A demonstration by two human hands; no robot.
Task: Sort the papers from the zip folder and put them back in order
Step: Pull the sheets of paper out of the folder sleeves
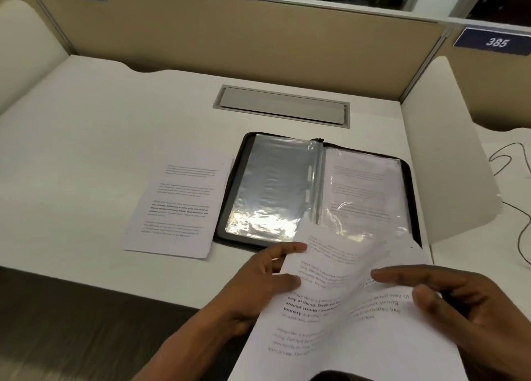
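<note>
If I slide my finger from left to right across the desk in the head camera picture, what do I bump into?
Paper stack → empty sleeve on the zip folder's left side → sleeve with a page on its right side → white divider → black cable.

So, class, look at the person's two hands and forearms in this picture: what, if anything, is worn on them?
Nothing shows on either. The left hand and right hand are bare, with no rings, gloves or watch in view. Both forearms are bare as far as the frame's edge, with no sleeve or cuff visible.
</note>
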